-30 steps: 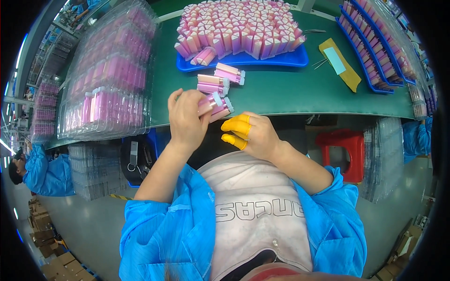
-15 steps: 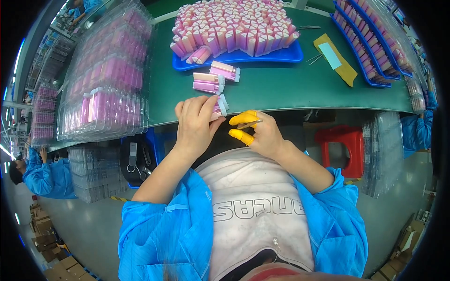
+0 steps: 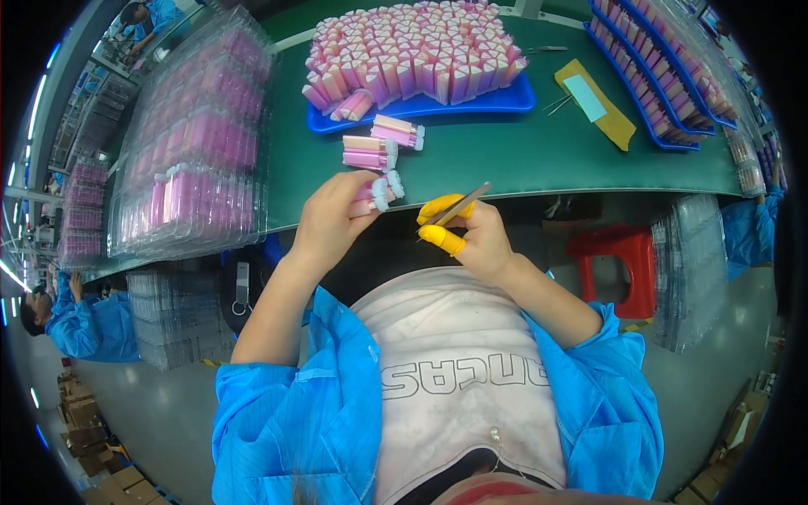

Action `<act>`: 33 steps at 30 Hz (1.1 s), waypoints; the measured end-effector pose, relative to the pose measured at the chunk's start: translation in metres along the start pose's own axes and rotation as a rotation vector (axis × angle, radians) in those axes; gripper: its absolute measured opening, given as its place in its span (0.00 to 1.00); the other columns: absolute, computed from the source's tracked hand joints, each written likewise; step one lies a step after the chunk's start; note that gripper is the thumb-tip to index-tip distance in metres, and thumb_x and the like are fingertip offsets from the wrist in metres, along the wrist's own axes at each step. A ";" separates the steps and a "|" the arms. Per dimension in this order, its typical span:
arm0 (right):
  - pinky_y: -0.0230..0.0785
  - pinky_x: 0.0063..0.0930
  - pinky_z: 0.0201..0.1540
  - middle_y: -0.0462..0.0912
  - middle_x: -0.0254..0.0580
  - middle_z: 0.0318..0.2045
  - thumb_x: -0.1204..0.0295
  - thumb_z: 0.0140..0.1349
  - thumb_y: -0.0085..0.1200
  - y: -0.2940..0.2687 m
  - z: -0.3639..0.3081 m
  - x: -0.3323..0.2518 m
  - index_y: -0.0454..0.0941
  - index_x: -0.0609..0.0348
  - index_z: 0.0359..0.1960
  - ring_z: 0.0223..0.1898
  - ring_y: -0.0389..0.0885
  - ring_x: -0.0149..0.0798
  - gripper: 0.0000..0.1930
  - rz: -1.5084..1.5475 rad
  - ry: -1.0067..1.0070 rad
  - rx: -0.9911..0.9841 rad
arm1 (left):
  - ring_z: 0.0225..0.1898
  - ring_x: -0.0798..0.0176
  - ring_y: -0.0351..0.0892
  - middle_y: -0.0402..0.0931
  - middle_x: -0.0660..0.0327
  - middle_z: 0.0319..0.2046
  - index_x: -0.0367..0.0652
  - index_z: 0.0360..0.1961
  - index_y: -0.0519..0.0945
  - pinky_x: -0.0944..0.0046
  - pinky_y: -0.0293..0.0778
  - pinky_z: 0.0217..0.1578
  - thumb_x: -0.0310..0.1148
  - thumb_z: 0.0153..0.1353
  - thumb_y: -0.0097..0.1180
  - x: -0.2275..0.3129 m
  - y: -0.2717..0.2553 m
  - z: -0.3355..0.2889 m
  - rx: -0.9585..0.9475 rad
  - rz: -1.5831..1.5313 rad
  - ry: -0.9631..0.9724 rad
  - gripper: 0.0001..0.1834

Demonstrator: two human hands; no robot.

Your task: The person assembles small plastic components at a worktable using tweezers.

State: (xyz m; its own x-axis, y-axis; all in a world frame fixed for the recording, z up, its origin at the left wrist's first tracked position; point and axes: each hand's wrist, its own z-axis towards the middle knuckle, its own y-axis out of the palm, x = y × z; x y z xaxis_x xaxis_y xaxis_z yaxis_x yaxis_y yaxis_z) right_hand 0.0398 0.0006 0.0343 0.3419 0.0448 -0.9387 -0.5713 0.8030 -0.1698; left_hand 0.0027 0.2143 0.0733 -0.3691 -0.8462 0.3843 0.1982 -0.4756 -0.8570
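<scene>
My left hand (image 3: 328,220) is closed around short pink and peach pieces with pale blue-white end caps (image 3: 380,195), at the bench's near edge. Its fingertips lie mostly behind them. To their right, my right hand (image 3: 480,240), with yellow finger cots on thumb and forefinger, grips metal tweezers (image 3: 468,199) that slant up and to the right. The tweezers' tips are too small to make out. Just beyond my left hand, two capped groups of pink and peach pieces (image 3: 365,152) (image 3: 399,132) lie on the green bench top (image 3: 539,156).
A blue tray (image 3: 515,98) at the back carries many upright pink pieces. Stacked clear plastic trays (image 3: 189,206) stand at left. On the right lie a yellow cloth (image 3: 619,130), more tweezers (image 3: 547,49) and filled blue trays (image 3: 661,126). A red stool (image 3: 644,273) stands below; co-workers are at the sides.
The tweezers in my right hand have swung from nearly level to slanting upward. My left hand has drawn slightly left, its fingers less over the capped pieces, so more of them shows.
</scene>
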 end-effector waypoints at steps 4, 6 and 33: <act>0.70 0.24 0.40 0.77 0.40 0.35 0.76 0.52 0.57 -0.005 0.001 0.000 0.70 0.63 0.45 0.36 0.77 0.33 0.17 0.436 0.189 0.075 | 0.39 0.57 0.75 0.71 0.53 0.41 0.40 0.45 0.68 0.61 0.73 0.38 0.32 0.53 0.57 0.021 0.010 -0.013 0.014 -1.143 -0.402 0.19; 0.71 0.22 0.38 0.77 0.39 0.35 0.75 0.53 0.56 -0.018 0.008 -0.011 0.69 0.62 0.48 0.35 0.77 0.31 0.19 0.447 0.231 0.023 | 0.43 0.55 0.73 0.68 0.50 0.45 0.39 0.52 0.63 0.56 0.72 0.43 0.39 0.57 0.52 0.025 0.012 -0.019 -0.240 -1.825 -0.447 0.24; 0.70 0.19 0.39 0.77 0.38 0.34 0.76 0.53 0.56 -0.020 -0.036 -0.029 0.69 0.65 0.47 0.33 0.76 0.27 0.19 0.329 0.442 0.110 | 0.43 0.65 0.71 0.70 0.56 0.42 0.36 0.52 0.60 0.67 0.67 0.44 0.33 0.49 0.62 0.060 0.055 -0.026 -0.255 -1.262 -0.461 0.32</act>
State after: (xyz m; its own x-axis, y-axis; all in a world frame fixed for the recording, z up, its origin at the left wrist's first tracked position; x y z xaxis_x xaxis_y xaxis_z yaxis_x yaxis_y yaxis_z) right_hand 0.0147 -0.0386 0.0540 -0.1999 0.0694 -0.9774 -0.5055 0.8472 0.1635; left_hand -0.0324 0.1438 0.0404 0.1707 0.0993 0.9803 -0.2347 -0.9622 0.1383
